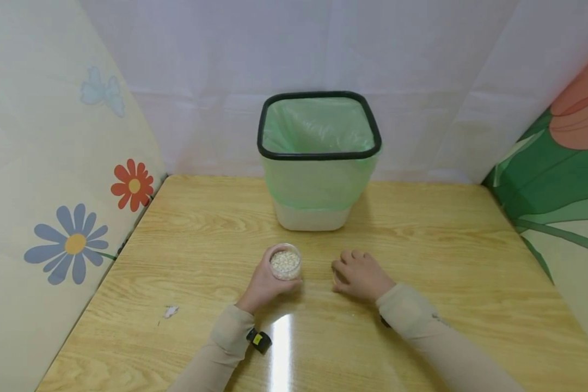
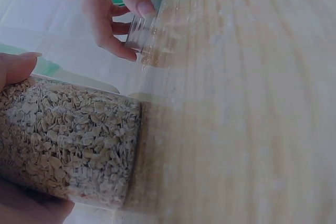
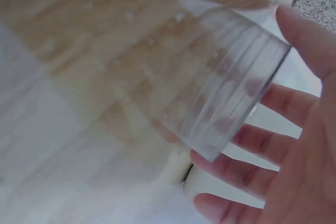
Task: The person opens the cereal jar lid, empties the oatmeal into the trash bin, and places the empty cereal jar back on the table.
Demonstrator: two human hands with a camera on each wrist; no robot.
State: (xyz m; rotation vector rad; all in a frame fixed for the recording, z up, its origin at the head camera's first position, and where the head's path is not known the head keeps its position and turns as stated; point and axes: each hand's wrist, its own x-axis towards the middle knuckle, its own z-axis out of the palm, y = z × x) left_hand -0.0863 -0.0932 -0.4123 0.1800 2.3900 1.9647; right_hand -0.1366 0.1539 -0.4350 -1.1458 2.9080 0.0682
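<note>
My left hand [image 1: 266, 284] grips a clear jar [image 2: 68, 140] filled with rolled oats. From above, the jar's mouth is uncovered and the oats [image 1: 285, 261] show near its rim. To the right, my right hand [image 1: 361, 276] holds a clear screw lid [image 3: 236, 85] low at the tabletop, thumb on one side and fingers on the other. Threaded ridges run round the lid's side. In the left wrist view the same lid [image 2: 140, 30] stands beyond the jar, apart from it. The head view shows little of the lid, as the hand covers it.
A bin with a black rim [image 1: 318, 156] and a green liner [image 1: 318, 182] stands behind the hands, near the back of the wooden table [image 1: 446, 245]. A small whitish scrap [image 1: 170, 311] lies at the left. Printed cloth walls border the table on the sides, a pale one behind.
</note>
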